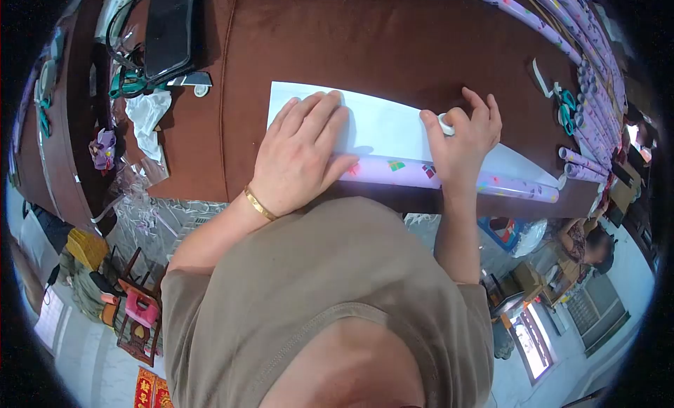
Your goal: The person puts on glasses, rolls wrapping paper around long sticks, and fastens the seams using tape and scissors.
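A sheet of wrapping paper (386, 127) lies on the brown table, white side up, with its near edge rolled into a tube (382, 171) showing a lilac printed side. My left hand (302, 138) rests flat on the left part of the sheet, fingers stretched out and thumb at the tube. At the right, my right hand (463, 138) pinches a small white roundish object (446, 124) between thumb and forefinger. Its other fingers are raised, and the hand is above the sheet and tube. What the white object is cannot be made out.
Many lilac printed rolls (597, 92) are stacked at the far right, near teal scissors (566, 112). A black case (170, 32), crumpled white tissue (149, 120) and clear plastic (144, 173) lie at the left. A person (590, 246) is in the right background.
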A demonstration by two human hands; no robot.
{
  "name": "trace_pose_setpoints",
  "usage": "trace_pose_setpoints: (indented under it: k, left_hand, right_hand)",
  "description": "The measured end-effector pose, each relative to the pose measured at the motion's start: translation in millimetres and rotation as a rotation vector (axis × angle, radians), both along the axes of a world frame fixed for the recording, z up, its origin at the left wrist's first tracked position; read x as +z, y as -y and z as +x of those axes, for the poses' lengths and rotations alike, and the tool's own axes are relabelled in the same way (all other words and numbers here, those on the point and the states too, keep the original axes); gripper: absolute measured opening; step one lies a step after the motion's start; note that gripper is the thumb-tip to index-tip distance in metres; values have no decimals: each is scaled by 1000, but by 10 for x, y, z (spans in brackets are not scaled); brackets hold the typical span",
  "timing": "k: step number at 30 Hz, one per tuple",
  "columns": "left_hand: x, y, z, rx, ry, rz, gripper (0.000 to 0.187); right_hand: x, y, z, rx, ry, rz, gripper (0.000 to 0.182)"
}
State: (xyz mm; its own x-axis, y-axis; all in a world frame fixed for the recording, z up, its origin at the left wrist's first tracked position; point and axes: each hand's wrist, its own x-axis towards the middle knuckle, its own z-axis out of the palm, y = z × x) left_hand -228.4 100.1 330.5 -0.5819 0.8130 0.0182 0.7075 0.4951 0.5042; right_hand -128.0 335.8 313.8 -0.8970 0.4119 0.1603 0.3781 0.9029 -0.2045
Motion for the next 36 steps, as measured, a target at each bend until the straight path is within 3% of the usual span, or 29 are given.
trace_pose_setpoints:
  k: [9,13,26,36]
  left_hand:
    - [82,216,43,40,-79,-3,50]
    - [65,-169,104,-184,-1,164,56]
    - [-52,-213,134,-193,21,34,63]
    - [-60,-224,136,-191,13,21,63]
  right_hand:
    - [-12,415,-120,77,-69,-37,29]
    - [-16,427,-131,65,-95,-53,29]
    - [150,-260,374,-57,5,7,27]
    - [40,-291,373,-151,35,-2,30]
